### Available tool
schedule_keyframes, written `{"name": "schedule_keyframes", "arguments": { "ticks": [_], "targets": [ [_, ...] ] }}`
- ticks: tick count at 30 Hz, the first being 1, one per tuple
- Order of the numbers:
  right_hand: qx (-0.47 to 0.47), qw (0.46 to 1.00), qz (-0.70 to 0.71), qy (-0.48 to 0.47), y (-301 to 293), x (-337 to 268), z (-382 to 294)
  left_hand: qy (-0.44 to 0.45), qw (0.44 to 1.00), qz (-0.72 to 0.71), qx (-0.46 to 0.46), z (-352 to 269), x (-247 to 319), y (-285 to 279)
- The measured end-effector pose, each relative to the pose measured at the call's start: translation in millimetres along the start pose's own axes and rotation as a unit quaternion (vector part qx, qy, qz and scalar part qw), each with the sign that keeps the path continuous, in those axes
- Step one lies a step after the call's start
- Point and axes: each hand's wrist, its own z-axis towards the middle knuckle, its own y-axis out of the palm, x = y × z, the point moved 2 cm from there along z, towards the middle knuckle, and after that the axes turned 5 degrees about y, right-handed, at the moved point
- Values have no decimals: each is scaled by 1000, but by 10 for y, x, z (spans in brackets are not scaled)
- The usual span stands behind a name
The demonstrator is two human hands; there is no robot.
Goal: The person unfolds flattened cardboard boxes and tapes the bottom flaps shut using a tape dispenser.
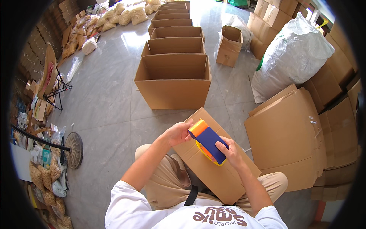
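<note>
My right hand point(230, 150) grips a tape dispenser point(210, 143) with a dark blue body and an orange head. A yellow rim and part of an orange piece show beneath its body. My left hand point(178, 134) is at the orange head, its fingers bent and close together. Whether those fingers pinch the tape end or only touch the dispenser cannot be made out. Under both hands a folded cardboard box point(214, 180) lies slantwise across my lap, between my bent knees. Its far corner reaches toward the nearest open box.
A row of open cardboard boxes point(173, 94) runs away ahead on the grey floor. To the right are flattened cartons point(280, 137), a large white sack point(291, 60) and a smaller open box point(228, 54). A folding chair point(47, 74), round stand base point(74, 150) and filled bags point(45, 177) line the left.
</note>
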Motion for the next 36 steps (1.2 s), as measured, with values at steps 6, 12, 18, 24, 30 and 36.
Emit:
{"name": "schedule_keyframes", "arguments": {
  "ticks": [6,12,18,24,30,36],
  "targets": [
    [-17,999,-37,-28,-24,16,15,70,985,149,44,69,5,-153],
    [6,995,-90,37,-90,-41,-139,166,843,472,198,352,669,-626],
    [34,993,-46,102,-231,78,-533,162,740,570,317,661,999,-1641],
    [35,993,-23,112,-289,101,-502,-43,815,565,121,1096,-356,-1839],
    [28,993,-29,109,-215,97,-520,-140,674,720,83,974,-222,-2127],
    [35,993,-30,107,-257,76,-535,-110,925,359,62,602,356,-750]
  ]
}}
